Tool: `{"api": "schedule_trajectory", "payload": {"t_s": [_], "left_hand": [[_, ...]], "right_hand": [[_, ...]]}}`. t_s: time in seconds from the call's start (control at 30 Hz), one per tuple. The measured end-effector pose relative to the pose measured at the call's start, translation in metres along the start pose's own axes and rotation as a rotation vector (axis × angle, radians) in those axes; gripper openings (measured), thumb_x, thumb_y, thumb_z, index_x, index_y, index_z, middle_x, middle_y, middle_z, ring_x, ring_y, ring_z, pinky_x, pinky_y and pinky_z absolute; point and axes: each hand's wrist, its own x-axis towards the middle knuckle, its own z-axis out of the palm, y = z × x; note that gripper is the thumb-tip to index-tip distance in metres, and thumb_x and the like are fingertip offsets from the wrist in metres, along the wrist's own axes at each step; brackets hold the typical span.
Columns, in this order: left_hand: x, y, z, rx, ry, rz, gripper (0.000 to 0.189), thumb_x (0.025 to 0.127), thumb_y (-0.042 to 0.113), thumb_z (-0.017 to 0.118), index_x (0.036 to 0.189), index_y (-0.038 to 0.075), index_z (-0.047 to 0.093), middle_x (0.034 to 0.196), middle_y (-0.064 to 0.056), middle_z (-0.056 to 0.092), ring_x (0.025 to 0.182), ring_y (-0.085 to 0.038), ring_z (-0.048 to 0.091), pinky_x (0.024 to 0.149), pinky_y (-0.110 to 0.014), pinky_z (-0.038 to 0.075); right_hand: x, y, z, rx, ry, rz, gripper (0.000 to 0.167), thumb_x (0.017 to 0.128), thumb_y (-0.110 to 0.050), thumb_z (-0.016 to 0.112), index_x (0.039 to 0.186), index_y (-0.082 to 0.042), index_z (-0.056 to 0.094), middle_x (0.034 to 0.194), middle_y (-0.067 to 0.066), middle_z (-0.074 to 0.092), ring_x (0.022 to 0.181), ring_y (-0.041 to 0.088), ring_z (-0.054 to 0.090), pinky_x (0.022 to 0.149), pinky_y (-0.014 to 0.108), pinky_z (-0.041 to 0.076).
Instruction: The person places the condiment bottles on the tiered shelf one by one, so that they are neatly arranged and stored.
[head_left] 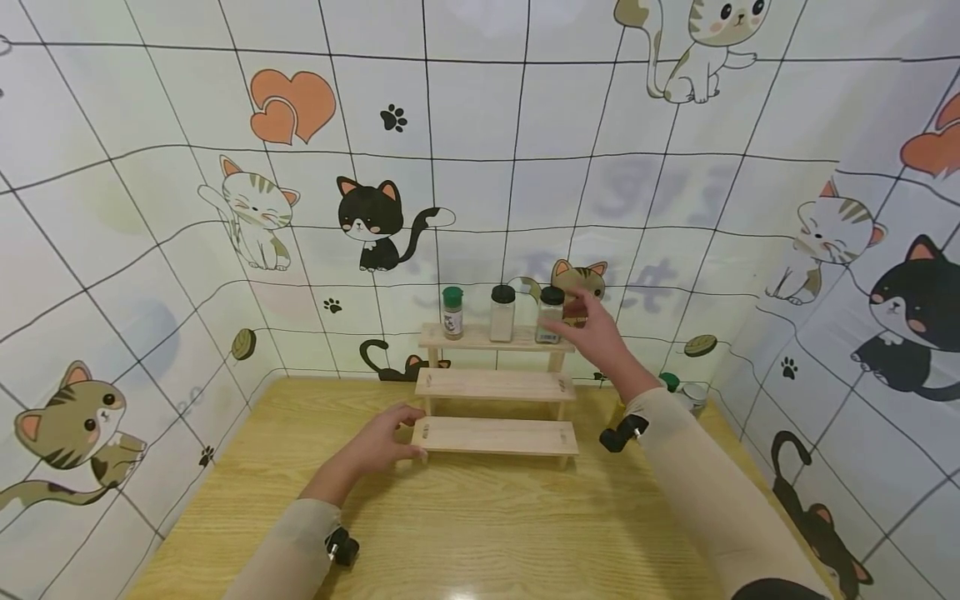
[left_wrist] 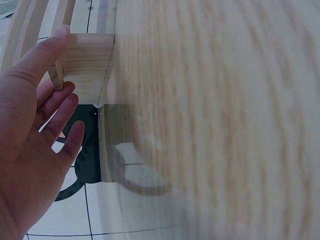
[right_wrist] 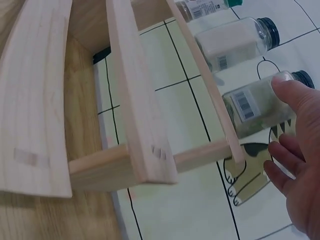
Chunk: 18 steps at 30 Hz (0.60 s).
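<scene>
Cat-printed, grid-lined white walls (head_left: 480,108) bordered a wood-grain tabletop (head_left: 480,517). There stood a three-tier wooden rack (head_left: 495,383), its lowest tier (head_left: 495,436) pinched by the left hand (head_left: 378,442). The right hand (head_left: 597,332), fingers parted, was beside a black-capped glass jar (right_wrist: 260,112) upright on the top tier (head_left: 476,337); contact was unclear.

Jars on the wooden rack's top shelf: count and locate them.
3: a green-capped clear jar at left, a black-capped glass jar near the middle, a second black-capped glass jar at the right end.
</scene>
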Motion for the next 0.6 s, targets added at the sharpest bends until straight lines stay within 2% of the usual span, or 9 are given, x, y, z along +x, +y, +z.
{"api": "schedule_trajectory", "payload": {"t_s": [0.13, 0.27, 0.6], "left_hand": [[-0.001, 0.001, 0.000, 0.001, 0.002, -0.003, 0.068, 0.091, 0.028, 0.096, 0.149, 0.009, 0.066, 0.139, -0.003, 0.064, 0.131, -0.032, 0.062, 0.114, -0.060, 0.050], [-0.002, 0.002, -0.002, 0.001, 0.008, -0.009, 0.067, 0.090, 0.027, 0.096, 0.148, 0.010, 0.067, 0.139, -0.002, 0.064, 0.132, -0.032, 0.061, 0.114, -0.060, 0.049], [-0.002, 0.006, -0.002, 0.002, 0.004, 0.001, 0.066, 0.091, 0.028, 0.095, 0.148, 0.009, 0.066, 0.138, -0.004, 0.064, 0.131, -0.034, 0.062, 0.114, -0.061, 0.049]], "right_hand": [[-0.015, 0.008, -0.012, -0.020, 0.000, 0.005, 0.081, 0.103, -0.045, 0.080, 0.167, -0.011, 0.042, 0.155, 0.023, 0.051, 0.144, 0.047, 0.050, 0.113, 0.065, 0.048], [-0.031, 0.015, -0.025, -0.065, 0.001, -0.015, 0.072, 0.107, -0.040, 0.077, 0.163, -0.006, 0.048, 0.155, 0.027, 0.052, 0.143, 0.047, 0.051, 0.115, 0.063, 0.046], [-0.070, 0.032, -0.054, -0.199, 0.039, -0.023, 0.060, 0.108, -0.038, 0.075, 0.153, -0.001, 0.056, 0.150, 0.025, 0.054, 0.137, 0.045, 0.053, 0.113, 0.063, 0.047]]}}
